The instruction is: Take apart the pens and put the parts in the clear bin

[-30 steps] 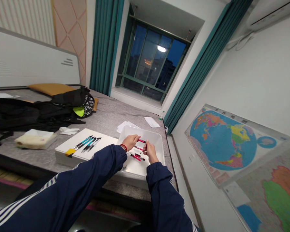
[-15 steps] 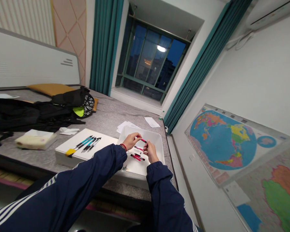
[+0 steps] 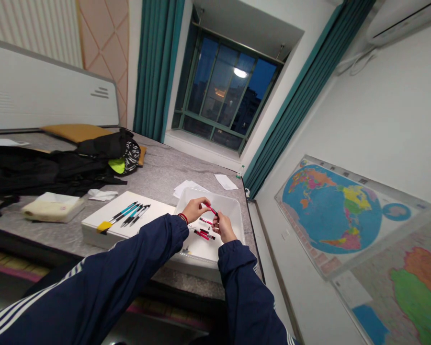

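Note:
Over the white plastic bin [image 3: 239, 211], my left hand [image 3: 195, 210] pinches one end of a red pen [image 3: 212, 211]. My right hand [image 3: 224, 227] has its fingers closed on the other end, so the pen spans the gap between both hands. Below them in the bin lie several red and black pen parts [image 3: 204, 234], with another red piece [image 3: 205, 221] just under my fingers. To the left, several blue and black pens [image 3: 131, 213] rest side by side on a white box lid [image 3: 136, 197]. A yellow tab [image 3: 104, 225] sits at the lid's front corner.
A tissue pack [image 3: 53, 207] and a crumpled tissue [image 3: 102, 194] lie left of the box, before a black backpack [image 3: 57, 167]. White papers [image 3: 188, 186] lie behind the bin. A small bottle [image 3: 240, 171] stands by the far edge. The wall is close on the right.
More of the red pen's length shows between my hands now, where a darker section showed before. Both hands stay in nearly the same place.

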